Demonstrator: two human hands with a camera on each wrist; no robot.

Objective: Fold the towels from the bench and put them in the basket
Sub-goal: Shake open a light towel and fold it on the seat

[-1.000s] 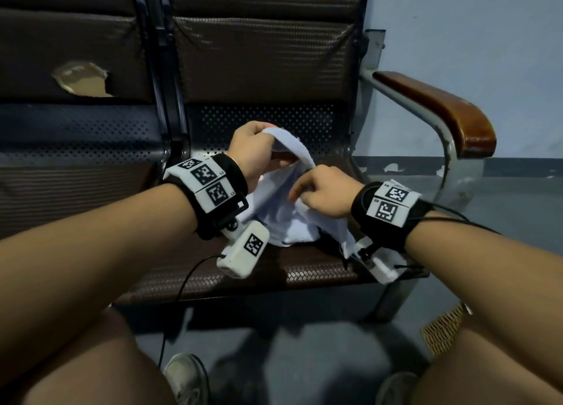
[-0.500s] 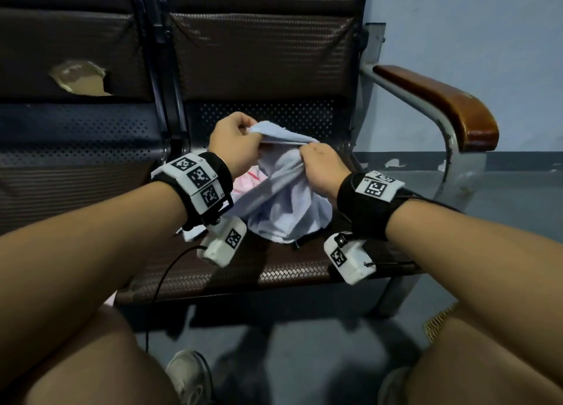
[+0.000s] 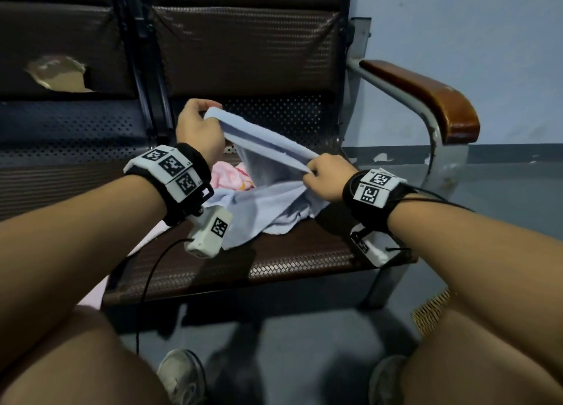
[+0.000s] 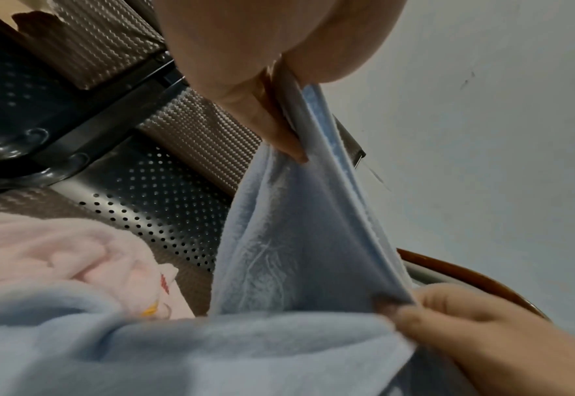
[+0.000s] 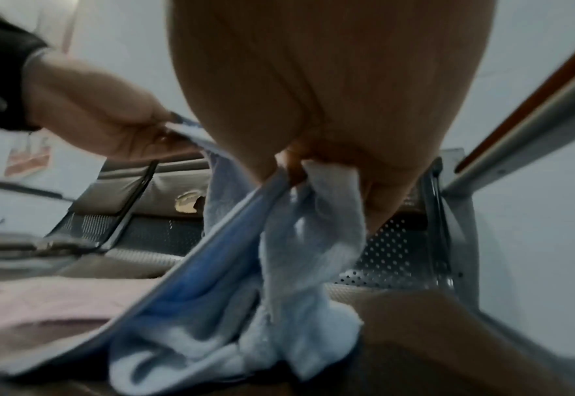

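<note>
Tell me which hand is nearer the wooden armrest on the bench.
Right. The right hand pinches the blue towel on the armrest side of the seat, with open space between them. The left hand grips the towel's other end, farther away, near the seat divider.

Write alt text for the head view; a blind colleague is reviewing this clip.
Two hands, the left hand higher and the right hand lower, each grip an edge of a light blue towel above a brown bench. A pink towel lies behind it.
</note>
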